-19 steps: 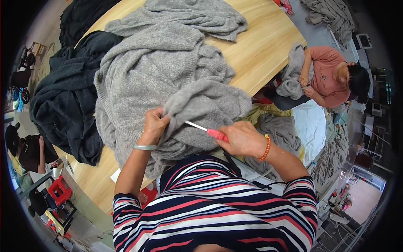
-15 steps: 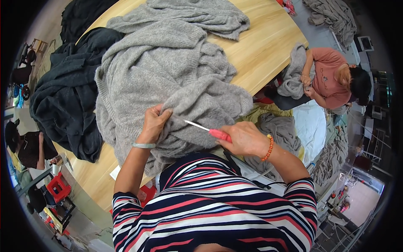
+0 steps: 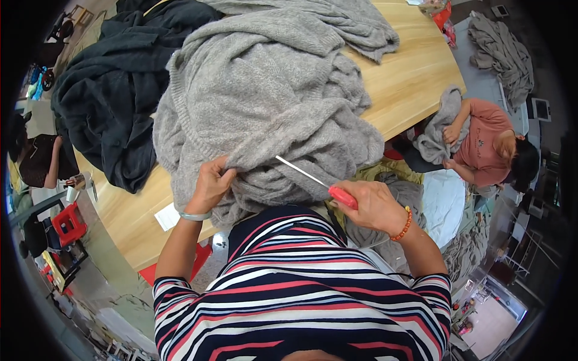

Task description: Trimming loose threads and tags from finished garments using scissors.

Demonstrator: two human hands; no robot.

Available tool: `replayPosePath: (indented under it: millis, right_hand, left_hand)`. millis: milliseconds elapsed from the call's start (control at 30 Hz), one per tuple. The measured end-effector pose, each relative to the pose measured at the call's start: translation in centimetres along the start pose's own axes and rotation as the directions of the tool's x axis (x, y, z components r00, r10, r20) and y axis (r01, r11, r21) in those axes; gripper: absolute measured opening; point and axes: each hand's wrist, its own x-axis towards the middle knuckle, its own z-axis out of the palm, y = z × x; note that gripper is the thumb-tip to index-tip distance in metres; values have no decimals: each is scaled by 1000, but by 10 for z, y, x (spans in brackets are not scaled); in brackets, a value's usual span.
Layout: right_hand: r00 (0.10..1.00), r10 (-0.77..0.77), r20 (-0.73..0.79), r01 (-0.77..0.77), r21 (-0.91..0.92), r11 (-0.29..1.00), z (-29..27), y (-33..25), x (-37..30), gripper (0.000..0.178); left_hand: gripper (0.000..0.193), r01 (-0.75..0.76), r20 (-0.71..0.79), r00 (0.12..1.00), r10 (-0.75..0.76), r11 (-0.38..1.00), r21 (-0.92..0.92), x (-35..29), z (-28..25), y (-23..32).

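A grey knitted garment (image 3: pixel 241 90) lies in a bulky heap in front of me on the wooden table. My left hand (image 3: pixel 211 188) is closed at the heap's near edge, pinching a fold of the knit between thumb and fingers. Closed around a red handle, my right hand (image 3: pixel 374 206) holds a tool with a thin, straight metal shaft (image 3: pixel 304 172). The shaft points up and left, and its tip lies over the grey knit, right of my left hand. Whether the tip touches the yarn, I cannot tell; its exact kind is too small to make out.
Dark garments (image 3: pixel 114 102) are piled left of the grey heap. More grey knitwear (image 3: pixel 361 27) lies behind it on the wooden table (image 3: pixel 415 78). A white paper (image 3: pixel 167 218) rests near the table's front edge. At the right, a co-worker (image 3: pixel 490 135) handles grey knitwear.
The whole view has shifted, so the table and heap appear farther right. My right hand has drawn back from my left, and more of the tool's metal shaft shows. Both hands keep their holds.
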Motion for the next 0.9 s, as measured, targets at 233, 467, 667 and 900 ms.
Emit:
replayPosePath:
  millis: [233, 467, 667, 900]
  right_hand:
    - [966, -2, 257, 28, -96, 995, 8, -47, 16, 33]
    - [966, -19, 256, 57, -143, 988, 10, -62, 30, 30]
    - [914, -30, -404, 128, 219, 967, 18, -45, 43, 23]
    - [911, 221, -349, -190, 121, 974, 6, -34, 35, 27]
  left_hand:
    - [23, 283, 169, 959, -228, 799, -531, 17, -5, 20]
    - [25, 454, 328, 891, -316, 561, -692, 30, -24, 18]
    - [23, 295, 291, 942, -170, 832, -469, 5, -3, 56]
    - [11, -306, -178, 933, 312, 950, 60, 50, -38, 67]
